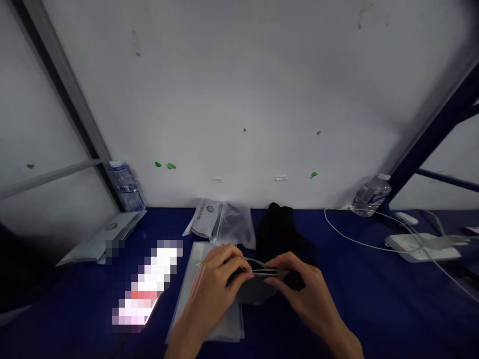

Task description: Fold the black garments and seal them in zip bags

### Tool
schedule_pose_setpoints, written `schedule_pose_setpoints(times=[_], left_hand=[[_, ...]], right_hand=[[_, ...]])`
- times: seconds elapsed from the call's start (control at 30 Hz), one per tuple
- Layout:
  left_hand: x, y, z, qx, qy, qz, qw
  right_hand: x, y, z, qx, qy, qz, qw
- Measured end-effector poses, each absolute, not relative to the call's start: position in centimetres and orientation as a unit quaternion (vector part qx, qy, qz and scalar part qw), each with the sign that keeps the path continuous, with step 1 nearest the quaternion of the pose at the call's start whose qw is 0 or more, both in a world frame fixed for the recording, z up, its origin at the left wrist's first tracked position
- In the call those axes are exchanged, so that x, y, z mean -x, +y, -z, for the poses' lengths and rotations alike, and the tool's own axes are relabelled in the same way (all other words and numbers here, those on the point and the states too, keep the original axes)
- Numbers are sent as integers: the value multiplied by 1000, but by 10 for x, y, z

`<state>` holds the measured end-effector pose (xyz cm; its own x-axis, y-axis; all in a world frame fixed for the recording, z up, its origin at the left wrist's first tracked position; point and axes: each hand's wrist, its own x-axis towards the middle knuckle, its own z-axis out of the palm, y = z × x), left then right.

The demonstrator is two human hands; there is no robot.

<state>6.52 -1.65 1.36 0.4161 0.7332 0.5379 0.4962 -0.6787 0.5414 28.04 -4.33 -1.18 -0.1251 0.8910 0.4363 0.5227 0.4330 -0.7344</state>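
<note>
In the middle of the head view, both hands pinch the upper edge of a small plastic bag (257, 289) that looks dark grey. Its mouth is parted, with pale edges, and what lies inside is dark and hard to make out. My left hand (220, 279) is closed on the left side of the rim. On the right side, thumb and fingertips of my right hand (299, 281) grip the same rim. Under my left forearm lies a stack of flat clear plastic bags (228, 324). Black cloth (279, 229) is bunched just behind the hands.
Against the wall lie a printed packet (206, 218) and a translucent bag (237, 224). More packets (108, 232) and a bright, blurred-out phone-like object (149, 284) are left. Bottles (127, 187) (372, 194) stand at both sides. A power strip (422, 248) with a white cable (348, 239) sits right.
</note>
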Motion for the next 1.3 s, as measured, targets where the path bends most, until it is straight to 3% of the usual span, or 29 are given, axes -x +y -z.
schedule_pose_setpoints(times=[0.7, 1.3], left_hand=[[-49, -8, -13, -818, 375, -391, 196], [-56, -10, -24, -852, 379, -304, 195]], right_hand=[[-282, -42, 16, 466, -728, -212, 457], [-273, -39, 15, 445, -737, -200, 468]])
